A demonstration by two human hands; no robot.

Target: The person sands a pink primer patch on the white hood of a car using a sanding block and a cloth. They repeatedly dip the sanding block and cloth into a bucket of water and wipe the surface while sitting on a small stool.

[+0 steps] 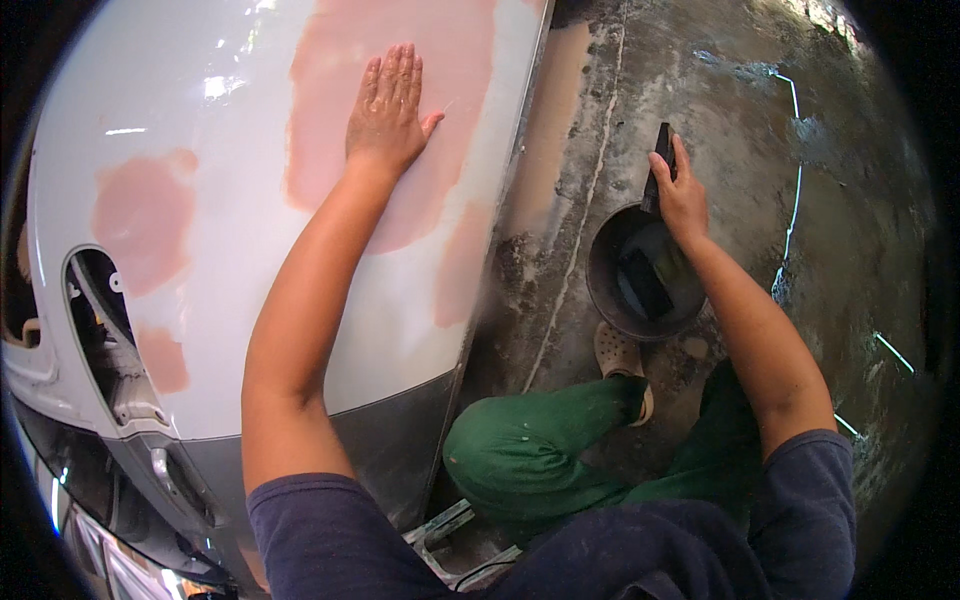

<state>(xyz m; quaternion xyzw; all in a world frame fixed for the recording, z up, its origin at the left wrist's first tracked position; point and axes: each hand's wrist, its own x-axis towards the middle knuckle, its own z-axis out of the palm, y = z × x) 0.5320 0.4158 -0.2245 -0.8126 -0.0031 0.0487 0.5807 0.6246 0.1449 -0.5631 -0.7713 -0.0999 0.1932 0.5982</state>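
My left hand (pixel 392 112) lies flat on a pinkish filler patch (pixel 450 150) on the white car panel (pixel 250 250), fingers stretched out together and thumb spread to the side. In my right hand (pixel 683 200) is a long black bar-shaped piece (pixel 663 165), gripped between thumb and fingers. Its lower end meets the rim of a round dark pan (pixel 600 290). Whether this piece is the pan's handle or a separate block, I cannot tell. Water appears to be in the pan, with a dark rectangular shape (pixel 648 285) that may be an object or a reflection.
More filler patches (pixel 148 220) mark the panel, near an open handle recess (pixel 100 310). Dark grey trim (pixel 390 440) runs along the panel's lower part. The concrete floor (pixel 740 150) looks wet and stained. My clog (pixel 618 350) is below the pan; a metal frame (pixel 445 525) is beneath me.
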